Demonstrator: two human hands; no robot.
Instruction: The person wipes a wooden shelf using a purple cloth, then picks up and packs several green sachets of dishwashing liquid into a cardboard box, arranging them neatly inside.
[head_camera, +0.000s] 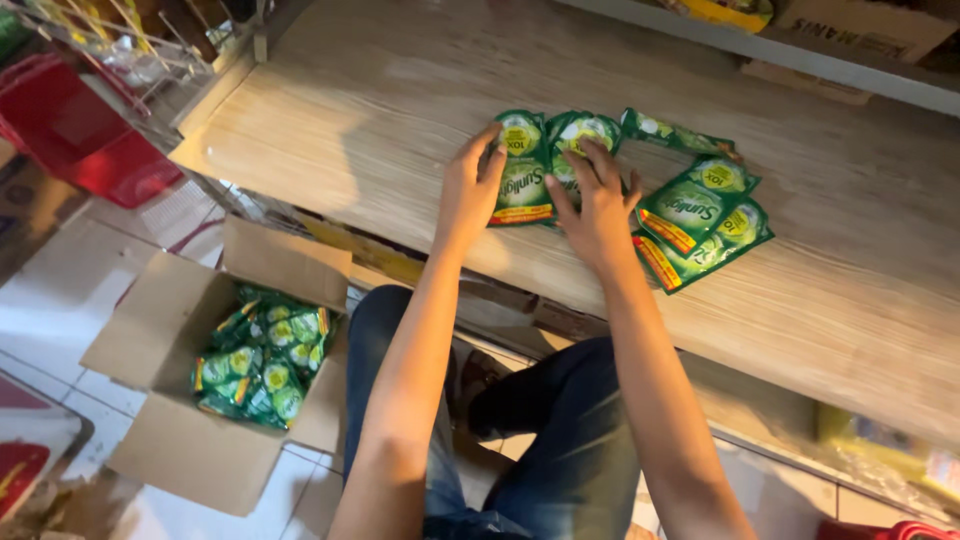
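Both hands lie flat on a pale wooden shelf board (380, 90). The left hand (470, 190) rests with its fingers stretched out, touching the left edge of a green pouch (522, 172) that lies flat on the board; the grip is spread and pinches nothing. The right hand (598, 205) presses down on a second green pouch (578, 132) just beside the first, its fingers also spread. To the right of this hand lies a loose pile of green pouches (700, 222), overlapping each other. On the floor at the near left stands an open cardboard box (175, 440) with more green pouches inside. A red basket (75, 135) is at the far left.
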